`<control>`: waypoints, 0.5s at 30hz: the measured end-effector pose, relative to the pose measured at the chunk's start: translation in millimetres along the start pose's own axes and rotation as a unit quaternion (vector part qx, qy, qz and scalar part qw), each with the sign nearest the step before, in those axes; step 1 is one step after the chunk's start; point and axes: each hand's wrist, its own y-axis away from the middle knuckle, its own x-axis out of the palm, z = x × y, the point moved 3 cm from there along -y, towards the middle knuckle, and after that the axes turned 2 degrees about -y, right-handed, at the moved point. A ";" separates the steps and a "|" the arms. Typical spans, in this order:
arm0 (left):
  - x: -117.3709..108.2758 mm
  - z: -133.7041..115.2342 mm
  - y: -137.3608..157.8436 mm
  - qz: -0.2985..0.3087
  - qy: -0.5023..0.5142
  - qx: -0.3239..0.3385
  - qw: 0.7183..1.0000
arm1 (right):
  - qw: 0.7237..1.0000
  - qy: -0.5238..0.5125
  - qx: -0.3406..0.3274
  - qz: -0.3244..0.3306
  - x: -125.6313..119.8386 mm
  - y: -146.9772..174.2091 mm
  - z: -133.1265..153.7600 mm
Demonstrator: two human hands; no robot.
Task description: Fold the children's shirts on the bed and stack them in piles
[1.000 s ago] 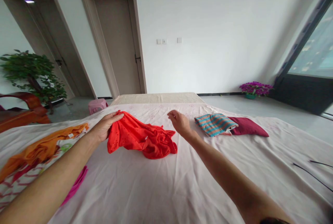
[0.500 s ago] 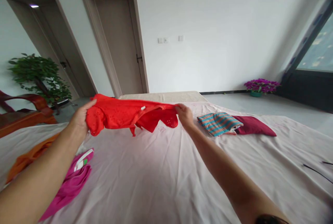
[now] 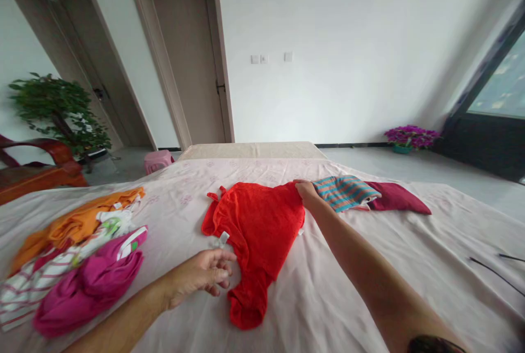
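A red garment (image 3: 262, 227) lies spread on the pale sheet (image 3: 184, 254), narrowing to a sleeve-like end toward me. White tags show at its left and right edges, and a narrow strip sticks out at its upper left. My right hand (image 3: 305, 191) pinches the garment's upper right corner, close to a folded striped cloth (image 3: 344, 191). Just off the left edge is my left hand (image 3: 205, 272), its fingers apart and loosely bent, holding nothing.
At left lie an orange garment (image 3: 77, 224), a striped white cloth (image 3: 30, 287) and a magenta garment (image 3: 92, 290). A folded maroon cloth (image 3: 400, 198) sits beyond the striped one. Thin black cords (image 3: 496, 276) lie at right. A pink stool (image 3: 158, 161) stands behind.
The red garment, earlier stretched in the air between both hands, now lies on the sheet. My left hand has let go and moved right and nearer; my right hand keeps its grip.
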 end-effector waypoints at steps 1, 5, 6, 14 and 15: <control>-1.2 6.8 -6.3 -0.008 -0.045 -0.002 0.999 | 1.000 0.017 0.007 -0.009 -3.6 4.7 -6.3; -60.9 6.6 -37.3 -0.211 -0.170 0.059 0.961 | 0.987 0.151 -0.021 -0.041 -0.1 21.9 -15.2; -79.7 3.8 -44.5 -0.273 -0.202 0.061 0.939 | 0.983 0.179 -0.044 -0.020 8.1 26.5 -14.7; -89.1 -13.0 -87.1 -0.366 -0.458 0.061 0.808 | 0.963 -0.051 0.121 0.235 92.2 81.7 -16.9; -79.5 -14.4 -89.1 -0.359 -0.449 0.082 0.814 | 0.954 -0.077 0.149 0.247 97.3 87.3 -15.3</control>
